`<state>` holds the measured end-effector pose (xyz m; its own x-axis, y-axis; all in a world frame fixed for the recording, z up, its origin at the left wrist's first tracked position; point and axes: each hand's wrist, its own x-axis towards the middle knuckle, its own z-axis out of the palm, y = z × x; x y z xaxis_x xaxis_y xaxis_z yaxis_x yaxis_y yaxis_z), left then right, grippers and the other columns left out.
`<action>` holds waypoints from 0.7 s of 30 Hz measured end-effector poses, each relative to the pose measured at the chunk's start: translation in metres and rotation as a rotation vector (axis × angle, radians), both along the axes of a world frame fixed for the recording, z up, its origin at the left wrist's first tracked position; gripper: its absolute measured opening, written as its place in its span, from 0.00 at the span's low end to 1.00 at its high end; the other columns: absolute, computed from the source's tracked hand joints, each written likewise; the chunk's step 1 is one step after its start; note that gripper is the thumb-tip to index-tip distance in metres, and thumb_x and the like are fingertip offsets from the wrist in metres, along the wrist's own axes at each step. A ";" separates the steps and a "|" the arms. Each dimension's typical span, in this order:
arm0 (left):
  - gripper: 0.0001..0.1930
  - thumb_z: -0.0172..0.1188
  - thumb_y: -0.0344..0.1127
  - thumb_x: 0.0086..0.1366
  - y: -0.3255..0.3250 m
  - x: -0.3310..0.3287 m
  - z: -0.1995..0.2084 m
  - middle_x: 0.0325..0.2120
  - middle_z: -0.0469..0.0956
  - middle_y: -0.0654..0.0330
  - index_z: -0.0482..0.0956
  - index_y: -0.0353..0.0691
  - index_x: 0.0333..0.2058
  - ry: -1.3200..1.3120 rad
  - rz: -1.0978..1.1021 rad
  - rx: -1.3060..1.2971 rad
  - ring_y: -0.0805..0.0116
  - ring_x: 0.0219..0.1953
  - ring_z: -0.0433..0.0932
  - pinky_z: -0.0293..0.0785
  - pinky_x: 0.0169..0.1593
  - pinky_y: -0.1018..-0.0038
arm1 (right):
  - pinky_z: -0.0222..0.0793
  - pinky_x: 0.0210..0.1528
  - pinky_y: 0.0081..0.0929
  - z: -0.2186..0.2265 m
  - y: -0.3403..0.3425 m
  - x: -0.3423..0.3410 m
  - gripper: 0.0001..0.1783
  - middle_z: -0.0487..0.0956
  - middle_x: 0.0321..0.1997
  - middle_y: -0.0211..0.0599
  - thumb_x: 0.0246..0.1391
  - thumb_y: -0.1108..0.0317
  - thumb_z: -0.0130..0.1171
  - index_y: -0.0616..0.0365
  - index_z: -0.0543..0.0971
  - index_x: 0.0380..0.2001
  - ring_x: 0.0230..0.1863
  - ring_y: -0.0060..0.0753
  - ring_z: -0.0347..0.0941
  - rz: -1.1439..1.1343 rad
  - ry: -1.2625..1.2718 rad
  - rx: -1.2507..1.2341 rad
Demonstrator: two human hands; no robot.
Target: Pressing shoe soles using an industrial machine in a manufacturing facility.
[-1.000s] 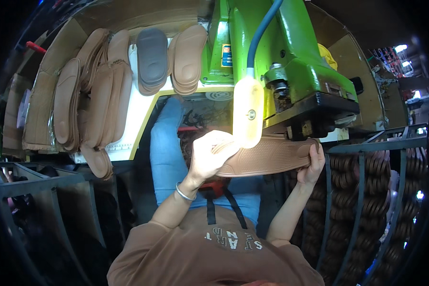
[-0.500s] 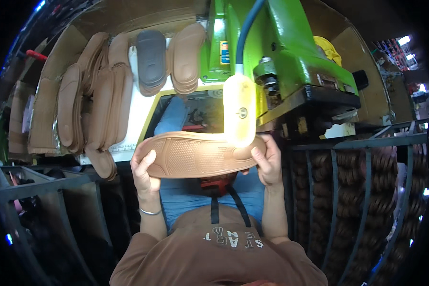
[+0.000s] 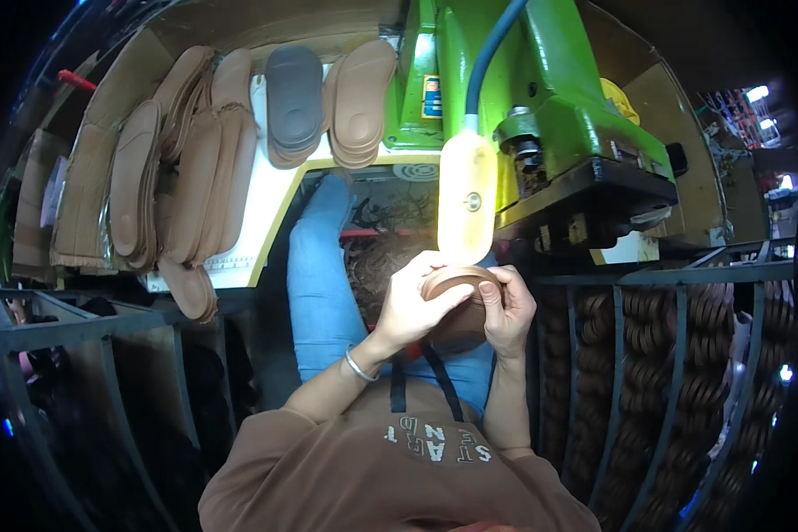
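Just below the lamp, in front of my lap, both my hands hold a stack of brown insoles, turned so that its rounded end faces up and its layered edges show. My left hand grips the stack from the left, thumb laid across the top. On the other side my right hand is closed round it, with the thumb on the near edge. The lower part of the stack hangs down and is partly hidden behind my hands.
Stacks of brown insoles and a grey insole stack lie on the white tabletop. A lit lamp hangs beside a green machine. Metal racks flank me, the right one filled with brown insoles.
The insoles have gone from lying lengthwise, sole pattern showing, to standing end up. My left hand has moved right, close to my right hand. The view has shifted slightly.
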<state>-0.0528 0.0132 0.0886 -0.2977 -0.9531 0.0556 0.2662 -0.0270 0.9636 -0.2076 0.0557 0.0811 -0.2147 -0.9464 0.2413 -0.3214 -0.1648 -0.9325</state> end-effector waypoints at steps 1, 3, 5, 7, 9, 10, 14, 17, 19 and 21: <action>0.15 0.65 0.27 0.54 0.002 -0.002 -0.001 0.34 0.79 0.56 0.76 0.31 0.41 0.008 -0.007 -0.003 0.76 0.35 0.77 0.73 0.40 0.79 | 0.65 0.35 0.19 0.001 -0.001 -0.003 0.12 0.76 0.32 0.36 0.54 0.67 0.59 0.66 0.74 0.37 0.32 0.23 0.70 -0.024 0.037 -0.026; 0.14 0.64 0.29 0.55 0.008 -0.003 -0.007 0.32 0.80 0.57 0.77 0.31 0.40 0.093 -0.050 0.230 0.76 0.32 0.77 0.74 0.36 0.79 | 0.65 0.37 0.18 0.001 -0.001 -0.003 0.10 0.76 0.31 0.34 0.56 0.68 0.57 0.66 0.73 0.34 0.32 0.21 0.69 -0.062 -0.042 -0.040; 0.13 0.64 0.31 0.56 0.003 -0.008 -0.011 0.27 0.80 0.56 0.78 0.31 0.38 -0.058 -0.023 0.081 0.77 0.28 0.77 0.73 0.32 0.78 | 0.64 0.37 0.17 -0.009 0.001 -0.004 0.10 0.75 0.31 0.32 0.57 0.68 0.55 0.66 0.73 0.35 0.33 0.20 0.69 -0.164 -0.197 -0.038; 0.11 0.64 0.33 0.56 -0.010 -0.012 0.006 0.21 0.79 0.54 0.80 0.32 0.35 -0.306 0.069 -0.158 0.79 0.24 0.77 0.72 0.29 0.79 | 0.64 0.36 0.15 -0.009 -0.001 -0.004 0.10 0.75 0.31 0.29 0.58 0.68 0.55 0.65 0.74 0.34 0.32 0.18 0.68 -0.197 -0.171 -0.060; 0.08 0.64 0.34 0.57 -0.015 -0.022 0.005 0.18 0.75 0.66 0.81 0.35 0.30 -0.240 0.118 -0.153 0.82 0.21 0.67 0.64 0.26 0.81 | 0.62 0.35 0.13 -0.006 -0.001 -0.005 0.09 0.75 0.31 0.29 0.57 0.68 0.56 0.65 0.74 0.35 0.31 0.15 0.67 -0.256 -0.344 -0.052; 0.07 0.63 0.33 0.57 -0.018 -0.021 0.008 0.18 0.75 0.66 0.81 0.35 0.31 -0.346 0.046 -0.128 0.81 0.21 0.68 0.65 0.26 0.81 | 0.61 0.33 0.11 -0.004 -0.002 -0.008 0.08 0.75 0.28 0.27 0.56 0.69 0.57 0.65 0.75 0.33 0.28 0.13 0.66 -0.287 -0.354 -0.054; 0.08 0.63 0.31 0.56 -0.014 -0.024 -0.006 0.15 0.73 0.59 0.80 0.31 0.32 -0.264 0.137 -0.213 0.82 0.16 0.67 0.65 0.22 0.80 | 0.60 0.30 0.11 0.012 -0.007 -0.014 0.06 0.75 0.26 0.25 0.54 0.72 0.57 0.65 0.76 0.30 0.25 0.12 0.64 -0.219 -0.295 0.041; 0.08 0.62 0.29 0.56 -0.001 -0.022 -0.013 0.15 0.74 0.61 0.79 0.28 0.32 -0.169 0.277 -0.135 0.82 0.17 0.67 0.65 0.23 0.80 | 0.59 0.27 0.10 0.022 -0.015 -0.005 0.04 0.74 0.24 0.24 0.53 0.75 0.58 0.66 0.76 0.29 0.23 0.10 0.64 -0.149 -0.311 0.124; 0.07 0.61 0.27 0.57 0.004 -0.014 -0.008 0.18 0.77 0.60 0.79 0.28 0.33 -0.132 0.314 -0.081 0.79 0.18 0.70 0.67 0.24 0.79 | 0.60 0.27 0.10 0.029 -0.022 0.006 0.02 0.76 0.25 0.25 0.51 0.79 0.58 0.67 0.77 0.30 0.25 0.09 0.66 -0.076 -0.373 0.099; 0.08 0.61 0.27 0.57 0.000 0.002 -0.002 0.22 0.80 0.56 0.79 0.28 0.34 -0.310 0.386 -0.235 0.76 0.22 0.76 0.72 0.28 0.79 | 0.64 0.29 0.11 0.018 -0.026 0.007 0.03 0.78 0.26 0.29 0.50 0.80 0.59 0.68 0.78 0.30 0.27 0.11 0.69 -0.001 -0.381 0.108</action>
<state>-0.0512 0.0133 0.0868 0.0346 -0.9689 0.2451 -0.0830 0.2416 0.9668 -0.2006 0.0300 0.0994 -0.2708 -0.9617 0.0433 0.0510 -0.0593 -0.9969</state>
